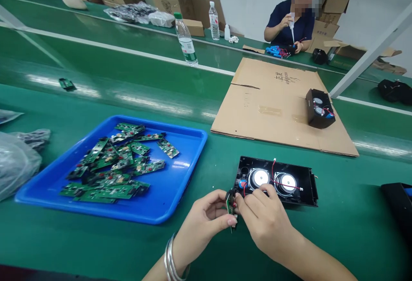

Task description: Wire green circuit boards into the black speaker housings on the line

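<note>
My left hand (pixel 206 221) grips a small green circuit board (pixel 229 203) on edge, between thumb and fingers. Against the board's right side, my right hand (pixel 265 216) is closed in a pinch. A red wire (pixel 244 190) runs down into those right fingertips; its end is hidden by them. Just behind the hands lies a black speaker housing (pixel 309 186), its inside facing up. Two round speakers (pixel 259 179) with white centres sit in it. A blue cylindrical part (pixel 242 183) is at its left end, and loose red wires cross the speakers.
At left, a blue tray (pixel 198 143) holds several circuit boards (pixel 109 156). A cardboard sheet (pixel 273 96) carries another speaker housing (pixel 320 109). Water bottles (pixel 186 43) stand farther back. A co-worker (pixel 277 21) sits across, holding a white squeeze bottle. Plastic bags (pixel 16 165) lie at far left.
</note>
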Motion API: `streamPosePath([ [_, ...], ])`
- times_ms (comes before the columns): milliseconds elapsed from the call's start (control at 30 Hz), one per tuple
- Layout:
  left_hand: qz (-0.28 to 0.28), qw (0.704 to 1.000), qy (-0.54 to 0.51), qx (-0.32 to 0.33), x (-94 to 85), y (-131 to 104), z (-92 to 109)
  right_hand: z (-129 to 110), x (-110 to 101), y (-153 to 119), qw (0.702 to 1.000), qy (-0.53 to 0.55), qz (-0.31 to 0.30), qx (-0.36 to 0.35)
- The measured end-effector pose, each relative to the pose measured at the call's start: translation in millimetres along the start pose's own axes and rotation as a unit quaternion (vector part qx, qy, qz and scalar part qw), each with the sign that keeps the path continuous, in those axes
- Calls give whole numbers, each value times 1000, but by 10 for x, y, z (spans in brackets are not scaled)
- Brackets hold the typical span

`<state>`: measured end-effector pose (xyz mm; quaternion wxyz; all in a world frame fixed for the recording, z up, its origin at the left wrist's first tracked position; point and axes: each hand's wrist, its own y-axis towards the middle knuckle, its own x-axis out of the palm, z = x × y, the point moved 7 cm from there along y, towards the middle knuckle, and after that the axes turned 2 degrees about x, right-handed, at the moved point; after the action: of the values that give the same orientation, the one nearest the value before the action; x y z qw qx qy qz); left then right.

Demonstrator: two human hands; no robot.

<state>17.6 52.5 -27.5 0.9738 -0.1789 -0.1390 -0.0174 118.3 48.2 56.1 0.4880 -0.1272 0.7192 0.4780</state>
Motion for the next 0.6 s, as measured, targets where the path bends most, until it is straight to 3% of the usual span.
streamPosePath([
  [67,-21,999,-16,-26,19,-14,-28,186,-87,-43,999,31,-25,25],
  [167,-32,998,32,-33,9,-44,-25,684,-252,-236,988,-9,-75,137],
  [233,-36,995,91,-15,19,-60,2,1001,-312,-439,967,-60,-144,203],
  [300,-52,991,122,-2,84,-71,14,1181,-325,-614,949,-83,-209,221],
  [467,-83,990,111,-1,368,-42,9,1205,-291,-685,949,-57,-227,212],
  [600,-49,989,132,41,468,43,120,1185,-263,-546,957,21,-146,251],
])
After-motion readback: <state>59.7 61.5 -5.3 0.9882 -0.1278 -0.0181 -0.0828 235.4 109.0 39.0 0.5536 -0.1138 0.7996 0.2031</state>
